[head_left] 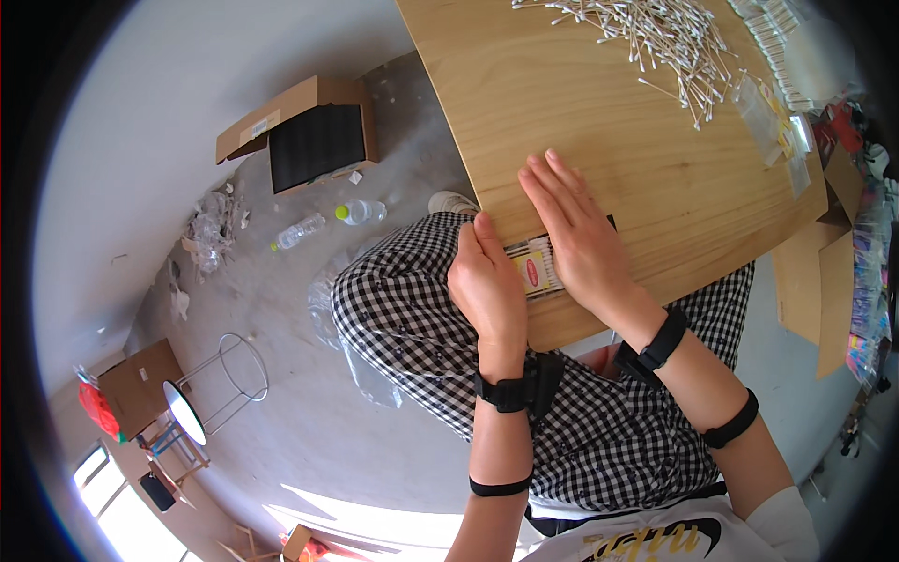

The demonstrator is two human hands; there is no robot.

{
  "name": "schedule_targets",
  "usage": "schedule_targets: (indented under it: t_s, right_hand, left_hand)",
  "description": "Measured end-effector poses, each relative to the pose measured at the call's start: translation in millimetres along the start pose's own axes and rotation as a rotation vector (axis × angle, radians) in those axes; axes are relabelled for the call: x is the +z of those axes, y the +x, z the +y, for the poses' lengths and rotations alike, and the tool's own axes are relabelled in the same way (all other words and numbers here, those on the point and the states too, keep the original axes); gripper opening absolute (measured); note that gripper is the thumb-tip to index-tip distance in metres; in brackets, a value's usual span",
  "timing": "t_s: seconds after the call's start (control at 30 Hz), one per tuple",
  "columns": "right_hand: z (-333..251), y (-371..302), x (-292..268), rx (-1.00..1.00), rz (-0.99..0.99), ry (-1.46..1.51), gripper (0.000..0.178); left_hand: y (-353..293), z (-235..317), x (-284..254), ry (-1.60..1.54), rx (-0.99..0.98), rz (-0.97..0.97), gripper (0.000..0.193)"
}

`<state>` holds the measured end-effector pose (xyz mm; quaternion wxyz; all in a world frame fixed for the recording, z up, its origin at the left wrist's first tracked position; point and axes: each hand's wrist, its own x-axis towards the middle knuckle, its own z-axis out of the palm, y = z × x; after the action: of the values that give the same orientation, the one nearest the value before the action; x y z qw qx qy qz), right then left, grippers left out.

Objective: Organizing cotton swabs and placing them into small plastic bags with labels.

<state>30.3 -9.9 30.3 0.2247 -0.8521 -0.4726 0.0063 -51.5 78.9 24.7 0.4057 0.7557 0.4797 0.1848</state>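
A small clear packet of cotton swabs (537, 266) with a yellow and red label lies at the near edge of the wooden table (581, 112). My left hand (487, 286) rests against the packet's left side at the table edge, fingers curled. My right hand (576, 229) lies flat with fingers straight, pressing down on the packet's right part. Much of the packet is hidden under both hands. A heap of loose cotton swabs (655, 37) is spread at the far side of the table.
Clear plastic sleeves (763, 117) and rows of packets (773, 42) lie at the table's right. On the floor: an open cardboard box (304, 136), two plastic bottles (361, 213), crumpled plastic (215, 225), a wire stool (229, 375). Cardboard sheets (824, 281) lean at right.
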Motion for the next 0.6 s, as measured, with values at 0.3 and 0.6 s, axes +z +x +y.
schedule_targets:
  t_s: [0.3,0.6]
  right_hand:
    - [-5.1,2.3,3.2,0.003,0.02,0.086,0.051]
    - [-24.9,7.1,13.9,-0.032,0.061,0.409,0.047]
  left_hand:
    - [-0.6,-1.1,4.0,0.103,0.093,0.073,0.038]
    - [-2.9,-0.2,6.4,0.072,0.158,0.081,0.033]
